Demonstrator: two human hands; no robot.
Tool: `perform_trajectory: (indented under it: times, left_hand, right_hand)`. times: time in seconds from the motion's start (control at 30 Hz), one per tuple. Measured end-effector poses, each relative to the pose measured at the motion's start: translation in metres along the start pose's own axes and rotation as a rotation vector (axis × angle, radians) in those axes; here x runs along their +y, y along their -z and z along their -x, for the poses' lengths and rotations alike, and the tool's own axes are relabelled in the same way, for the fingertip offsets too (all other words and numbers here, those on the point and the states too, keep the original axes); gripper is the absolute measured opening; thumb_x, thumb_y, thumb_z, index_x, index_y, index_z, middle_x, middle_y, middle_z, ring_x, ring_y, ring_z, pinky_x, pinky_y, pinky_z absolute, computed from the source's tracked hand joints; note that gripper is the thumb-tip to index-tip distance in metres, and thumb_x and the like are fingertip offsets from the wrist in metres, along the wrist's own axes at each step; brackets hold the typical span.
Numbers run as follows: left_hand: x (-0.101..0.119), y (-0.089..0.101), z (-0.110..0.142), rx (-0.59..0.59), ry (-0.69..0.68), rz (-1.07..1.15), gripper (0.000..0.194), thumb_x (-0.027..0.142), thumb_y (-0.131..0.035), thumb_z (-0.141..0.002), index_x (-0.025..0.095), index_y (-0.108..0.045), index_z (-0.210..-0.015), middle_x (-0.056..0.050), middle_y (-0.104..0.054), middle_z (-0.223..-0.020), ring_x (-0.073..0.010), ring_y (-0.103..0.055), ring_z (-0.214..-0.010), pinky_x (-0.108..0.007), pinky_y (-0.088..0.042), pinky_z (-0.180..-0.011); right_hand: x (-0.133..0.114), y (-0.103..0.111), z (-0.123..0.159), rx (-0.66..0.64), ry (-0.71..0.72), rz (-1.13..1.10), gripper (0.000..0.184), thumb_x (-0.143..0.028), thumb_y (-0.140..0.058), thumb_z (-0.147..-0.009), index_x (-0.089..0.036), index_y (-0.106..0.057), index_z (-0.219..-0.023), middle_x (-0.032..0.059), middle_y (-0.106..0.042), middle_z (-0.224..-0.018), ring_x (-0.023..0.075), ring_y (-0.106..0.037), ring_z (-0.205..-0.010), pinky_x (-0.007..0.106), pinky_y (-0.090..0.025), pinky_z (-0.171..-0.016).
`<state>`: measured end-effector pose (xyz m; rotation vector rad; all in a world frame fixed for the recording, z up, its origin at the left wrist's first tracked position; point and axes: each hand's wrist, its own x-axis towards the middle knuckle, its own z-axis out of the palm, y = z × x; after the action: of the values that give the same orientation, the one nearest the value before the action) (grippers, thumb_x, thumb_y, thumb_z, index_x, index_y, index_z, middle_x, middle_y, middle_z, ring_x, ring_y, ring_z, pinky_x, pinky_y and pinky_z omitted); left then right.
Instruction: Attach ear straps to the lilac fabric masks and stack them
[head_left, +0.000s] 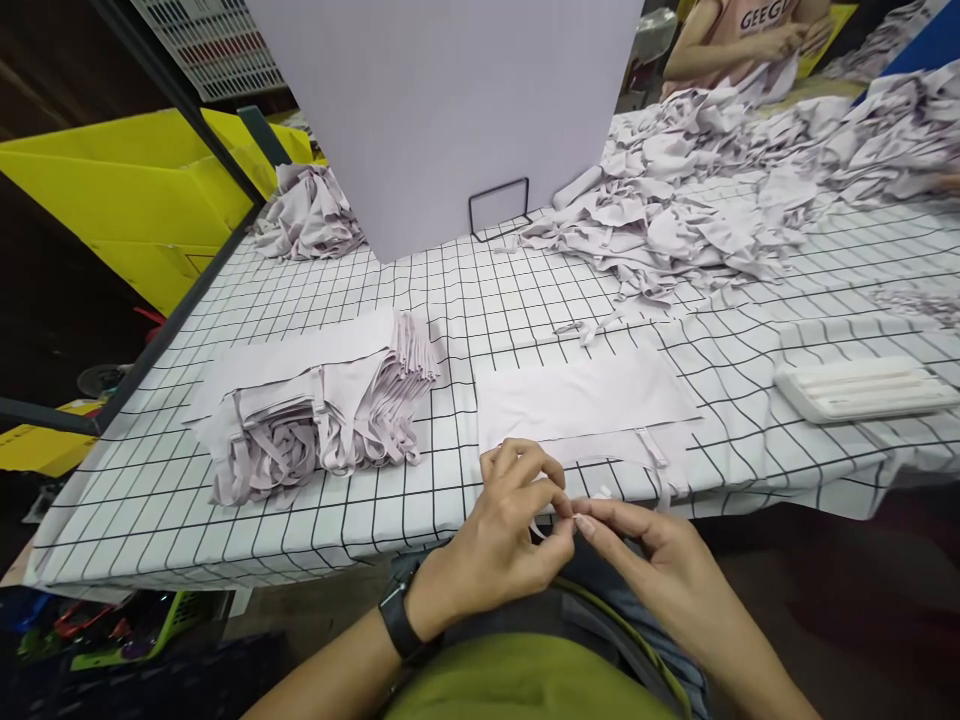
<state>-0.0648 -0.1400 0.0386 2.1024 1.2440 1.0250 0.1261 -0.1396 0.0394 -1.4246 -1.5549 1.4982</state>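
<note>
A flat pale lilac garment piece (585, 400) lies on the checked tablecloth (525, 300) at the near edge, with thin straps (652, 450) trailing from it. My left hand (499, 545) and my right hand (652, 560) meet at the table's front edge, fingertips pinched together on a strap end of this garment. A black watch sits on my left wrist. To the left lies a neat stack of folded lilac garments (322, 400) with their straps hanging forward.
A tall lilac board (450, 110) stands on a black wire stand at the back. A big loose heap of lilac garments (720, 190) covers the right rear, where another person (750, 40) handles cloth. A small heap (307, 215) lies back left; a white flat case (862, 390) at right; yellow bins (150, 190) left.
</note>
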Motion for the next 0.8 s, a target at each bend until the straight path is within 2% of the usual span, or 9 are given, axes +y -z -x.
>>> perform_trajectory:
  times: [0.13,0.23,0.3,0.4,0.5,0.6,0.7,0.8]
  left_hand:
    - [0.001,0.014,-0.005,-0.139,0.190,0.202,0.018,0.005,-0.072,-0.079,0.019,-0.062,-0.076,0.000,-0.063,-0.091,-0.0193,-0.056,-0.097,-0.039,-0.044,-0.091]
    - [-0.002,0.024,-0.009,-0.264,0.222,0.217,0.018,0.005,-0.074,-0.079,0.020,-0.064,-0.076,0.000,-0.066,-0.092,-0.0197,-0.059,-0.099,-0.040,-0.045,-0.095]
    - [-0.008,0.027,-0.012,-0.290,0.211,0.198,0.014,0.009,-0.073,-0.082,0.020,-0.066,-0.077,0.000,-0.067,-0.093,-0.0195,-0.061,-0.097,-0.040,-0.046,-0.095]
    - [-0.022,0.021,-0.019,-0.211,0.163,0.084,0.004,0.017,-0.067,-0.092,0.019,-0.069,-0.090,-0.004,-0.069,-0.100,-0.0203,-0.062,-0.097,-0.038,-0.049,-0.091]
    - [-0.037,0.008,-0.029,-0.187,0.074,-0.173,0.014,0.017,-0.061,-0.095,0.016,-0.067,-0.108,-0.010,-0.066,-0.115,-0.0253,-0.057,-0.109,-0.041,-0.050,-0.092]
    - [-0.047,-0.005,-0.041,-0.230,0.025,-0.383,0.014,0.015,-0.059,-0.095,0.016,-0.067,-0.106,-0.009,-0.065,-0.113,-0.0262,-0.055,-0.106,-0.042,-0.049,-0.088]
    - [-0.052,-0.011,-0.049,-0.214,0.025,-0.459,0.012,0.012,-0.057,-0.095,0.016,-0.068,-0.097,-0.007,-0.066,-0.104,-0.0242,-0.056,-0.098,-0.039,-0.047,-0.081]
    - [-0.056,-0.013,-0.052,-0.162,0.022,-0.427,0.011,0.012,-0.059,-0.094,0.017,-0.069,-0.091,-0.006,-0.067,-0.098,-0.0226,-0.057,-0.092,-0.038,-0.046,-0.076]
  right_hand:
    - [-0.005,0.003,0.001,-0.047,0.189,0.261,0.027,-0.041,-0.061,-0.096,-0.029,-0.085,-0.099,0.0046,-0.079,-0.085,0.0245,-0.074,-0.078,0.030,-0.056,-0.068]
    - [-0.006,0.003,-0.002,-0.091,0.243,0.319,0.027,-0.037,-0.059,-0.097,-0.031,-0.085,-0.098,0.0030,-0.074,-0.074,0.0202,-0.068,-0.067,0.028,-0.052,-0.062]
    - [-0.005,0.001,-0.005,-0.066,0.225,0.288,0.025,-0.039,-0.061,-0.096,-0.031,-0.085,-0.098,0.0039,-0.072,-0.075,0.0196,-0.065,-0.067,0.028,-0.050,-0.060]
    - [-0.004,-0.002,-0.010,0.092,0.082,0.114,0.025,-0.046,-0.070,-0.088,-0.028,-0.086,-0.092,0.0062,-0.073,-0.083,0.0215,-0.064,-0.073,0.029,-0.048,-0.060]
    - [-0.004,-0.005,-0.016,0.248,-0.175,-0.147,0.033,-0.054,-0.080,-0.078,-0.022,-0.085,-0.084,0.0063,-0.072,-0.075,0.0188,-0.057,-0.065,0.029,-0.045,-0.057]
    - [-0.006,-0.005,-0.025,0.274,-0.324,-0.374,0.039,-0.055,-0.088,-0.066,-0.017,-0.081,-0.074,0.0060,-0.071,-0.069,0.0129,-0.047,-0.056,0.025,-0.039,-0.048]
    - [-0.009,-0.003,-0.035,0.263,-0.399,-0.542,0.043,-0.051,-0.096,-0.054,-0.015,-0.079,-0.069,0.0059,-0.070,-0.068,0.0115,-0.050,-0.056,0.022,-0.041,-0.048]
    - [-0.014,-0.002,-0.044,0.265,-0.490,-0.637,0.047,-0.050,-0.100,-0.043,-0.014,-0.077,-0.065,0.0052,-0.070,-0.065,0.0110,-0.055,-0.056,0.020,-0.046,-0.048]
